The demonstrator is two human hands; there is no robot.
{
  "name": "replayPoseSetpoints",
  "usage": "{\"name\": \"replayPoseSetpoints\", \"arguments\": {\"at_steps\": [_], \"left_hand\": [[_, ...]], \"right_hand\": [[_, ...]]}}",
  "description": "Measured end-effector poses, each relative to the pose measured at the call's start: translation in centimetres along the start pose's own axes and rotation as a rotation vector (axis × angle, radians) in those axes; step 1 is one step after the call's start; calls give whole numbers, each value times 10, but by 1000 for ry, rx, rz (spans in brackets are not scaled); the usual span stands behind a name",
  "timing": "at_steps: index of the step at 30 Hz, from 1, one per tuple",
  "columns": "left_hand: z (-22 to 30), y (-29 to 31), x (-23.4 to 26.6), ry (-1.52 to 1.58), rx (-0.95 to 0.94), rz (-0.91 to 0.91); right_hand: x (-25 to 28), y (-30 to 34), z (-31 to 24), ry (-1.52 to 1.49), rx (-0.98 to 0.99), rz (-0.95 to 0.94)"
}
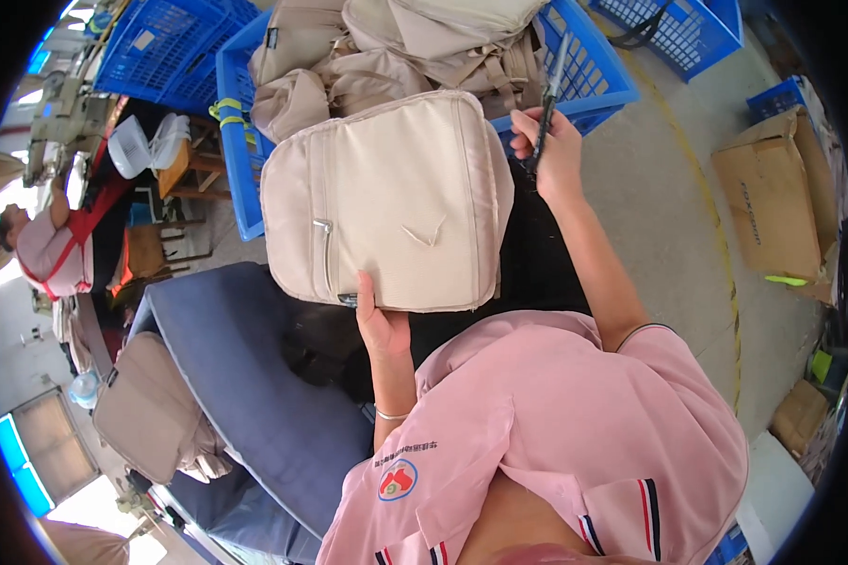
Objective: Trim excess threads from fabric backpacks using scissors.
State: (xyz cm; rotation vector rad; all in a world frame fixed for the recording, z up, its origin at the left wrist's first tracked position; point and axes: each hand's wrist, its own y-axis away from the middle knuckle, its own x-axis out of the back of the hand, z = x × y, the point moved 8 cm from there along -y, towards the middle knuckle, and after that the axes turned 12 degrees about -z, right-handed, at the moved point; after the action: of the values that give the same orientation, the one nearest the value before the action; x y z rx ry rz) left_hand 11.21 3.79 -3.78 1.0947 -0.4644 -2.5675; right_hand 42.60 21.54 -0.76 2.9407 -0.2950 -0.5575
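Observation:
A beige bag piece (396, 217), like a backpack body, lies tilted in front of me. It has rounded corners, a side zipper and a seam running down it. My left hand (382, 325) grips its near edge, thumb on top and the other fingers hidden underneath. Some loose thread ends (427, 235) rest on its face. Scissors (541, 132) with a black handle and a slim silver blade are in my right hand (554, 155), the blade pointing away from me. That hand is just off the bag piece's far right corner.
Beyond the bag piece stands a blue crate (598, 99) heaped with beige bags (377, 75). Blue-grey padded fabric (226, 339) is at my left, beside another beige bag (146, 405). A cardboard box (773, 198) sits on the floor at right. A co-worker (57, 240) is at far left.

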Motion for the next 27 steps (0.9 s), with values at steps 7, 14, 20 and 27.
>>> {"name": "replayPoseSetpoints", "arguments": {"at_steps": [7,14,20,27], "left_hand": [[-1,-5,3,26,-30,-7],[-20,8,4,46,22,20],[-20,9,-2,45,44,-18],[-23,5,-4,11,69,-20]], "right_hand": [[-20,-1,-13,153,64,-101],[-46,-24,-28,501,248,-61],[-30,-13,-17,449,165,-45],[11,56,-8,685,97,-88]]}}
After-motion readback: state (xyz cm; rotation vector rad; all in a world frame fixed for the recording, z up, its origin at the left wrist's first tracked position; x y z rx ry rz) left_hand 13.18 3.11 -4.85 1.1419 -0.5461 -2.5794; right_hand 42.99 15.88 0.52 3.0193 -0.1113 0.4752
